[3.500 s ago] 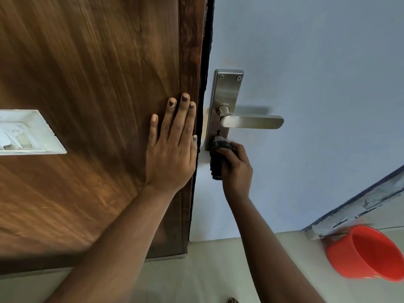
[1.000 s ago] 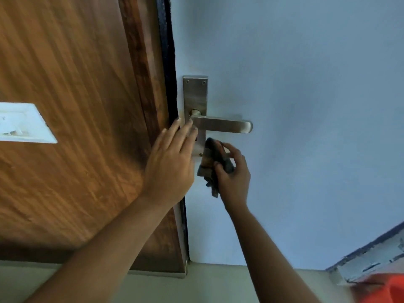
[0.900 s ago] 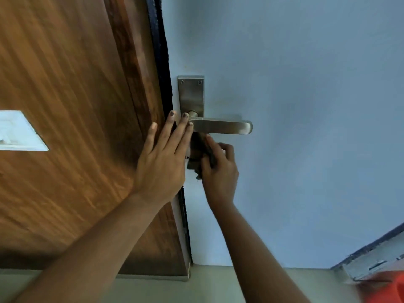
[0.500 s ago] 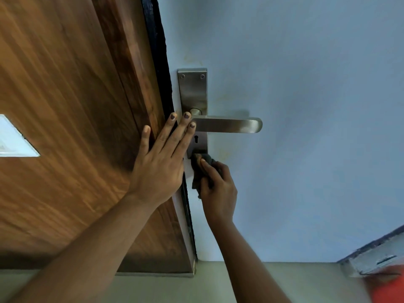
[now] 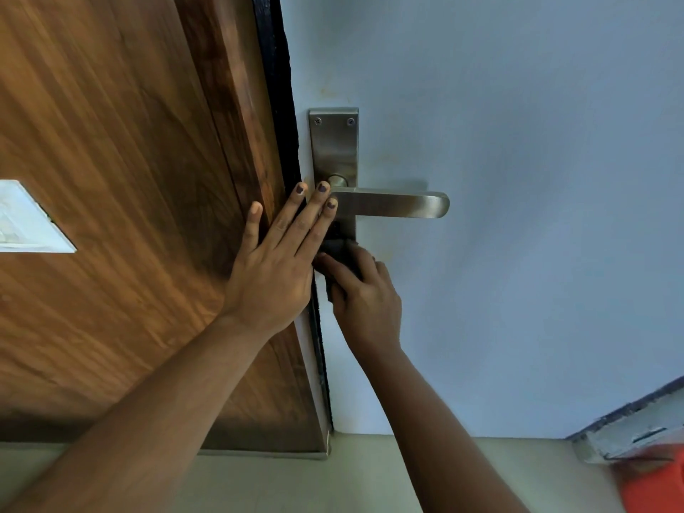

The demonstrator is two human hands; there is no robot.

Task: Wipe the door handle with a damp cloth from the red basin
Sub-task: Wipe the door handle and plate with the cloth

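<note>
A brushed-steel door handle (image 5: 399, 204) juts right from its tall back plate (image 5: 334, 142) on a pale blue door (image 5: 518, 179). My right hand (image 5: 364, 294) presses a dark cloth (image 5: 338, 251) against the lower end of the plate, just under the lever. My left hand (image 5: 275, 261) lies flat with fingers spread across the door's edge, fingertips touching the plate beside the lever's root. Most of the cloth is hidden under my fingers. The red basin (image 5: 655, 483) shows only as a blurred patch at the bottom right corner.
A brown wooden panel (image 5: 111, 179) fills the left side, with a white switch plate (image 5: 26, 220) on it. A black seal (image 5: 281, 105) runs along the door's edge. Pale floor (image 5: 370, 475) lies below, and a grey-white ledge (image 5: 636, 431) stands above the basin.
My right hand has kept rubbing the cloth up and down on the plate's lower part, half a second ago just under the keyhole. My left hand stays flat at the door's edge.
</note>
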